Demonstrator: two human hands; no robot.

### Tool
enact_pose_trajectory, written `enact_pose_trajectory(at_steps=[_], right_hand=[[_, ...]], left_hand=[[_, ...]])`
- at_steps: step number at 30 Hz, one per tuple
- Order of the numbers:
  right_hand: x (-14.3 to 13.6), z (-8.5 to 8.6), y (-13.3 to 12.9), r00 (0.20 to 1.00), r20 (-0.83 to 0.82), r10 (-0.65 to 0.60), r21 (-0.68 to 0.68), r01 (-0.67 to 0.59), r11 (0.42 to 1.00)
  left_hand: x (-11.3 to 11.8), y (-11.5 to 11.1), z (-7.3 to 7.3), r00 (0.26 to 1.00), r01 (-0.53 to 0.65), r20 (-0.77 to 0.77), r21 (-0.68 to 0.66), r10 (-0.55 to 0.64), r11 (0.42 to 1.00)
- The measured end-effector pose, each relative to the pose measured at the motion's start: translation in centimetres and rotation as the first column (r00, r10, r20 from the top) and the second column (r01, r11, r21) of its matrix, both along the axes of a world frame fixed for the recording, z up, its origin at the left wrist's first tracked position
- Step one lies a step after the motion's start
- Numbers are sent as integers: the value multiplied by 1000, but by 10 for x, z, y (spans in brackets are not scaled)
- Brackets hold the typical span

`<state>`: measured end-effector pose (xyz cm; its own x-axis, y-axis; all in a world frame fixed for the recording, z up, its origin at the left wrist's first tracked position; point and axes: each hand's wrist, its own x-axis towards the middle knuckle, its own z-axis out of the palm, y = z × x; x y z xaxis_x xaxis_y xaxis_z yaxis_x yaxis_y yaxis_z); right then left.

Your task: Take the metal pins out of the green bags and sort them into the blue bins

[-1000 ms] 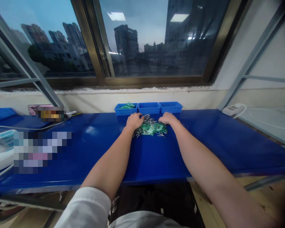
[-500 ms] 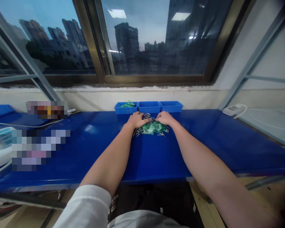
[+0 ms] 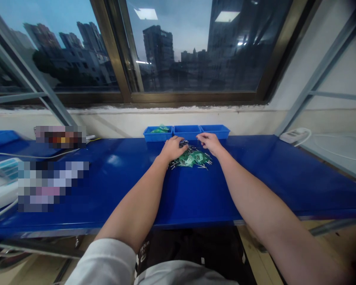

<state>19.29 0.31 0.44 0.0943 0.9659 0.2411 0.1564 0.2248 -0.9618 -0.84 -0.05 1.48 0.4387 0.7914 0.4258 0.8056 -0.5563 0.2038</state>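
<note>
A heap of small thin dark and silvery metal pieces (image 3: 206, 167), like screws or pins, lies on the blue table in front of me. Green plastic packets (image 3: 192, 159) are mixed in with it. My left hand (image 3: 172, 149) rests on the left side of the heap, fingers stretched out and thumb apart. Just above the heap's back right side, my right hand (image 3: 210, 142) is closed in a pinch. Whatever sits between its fingertips is too small to make out.
Behind the heap stand three blue bins in a row: the left bin (image 3: 154, 136) holds green packets, beside the middle bin (image 3: 186, 130) and right bin (image 3: 216, 130). A white device with a cable (image 3: 295, 135) lies at right. Blurred items and white equipment (image 3: 1, 182) are at left.
My right hand has lifted off the heap and moved slightly back towards the bins, still pinched. My left hand stays on the heap, almost unmoved.
</note>
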Motion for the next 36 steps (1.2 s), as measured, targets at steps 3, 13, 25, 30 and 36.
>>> enact_pose_trajectory(at_steps=[3,13,25,30,36], right_hand=[[-7,5,-3,980,-172,98,0,-99,995],[-19,9,-6,983,-153,102,11,-102,995],[-17,7,-3,995,-60,74,41,-72,997],[-12,9,-7,986,51,159,34,-161,986],[-4,10,-2,988,154,-18,86,4,996]], left_hand=[[9,-7,5,998,67,5,17,-67,998],[19,-12,5,993,114,-46,31,-112,993],[18,-13,6,999,-34,-39,63,36,997],[16,-9,4,998,-62,-22,34,62,998],[14,-5,1,995,-66,80,18,64,998]])
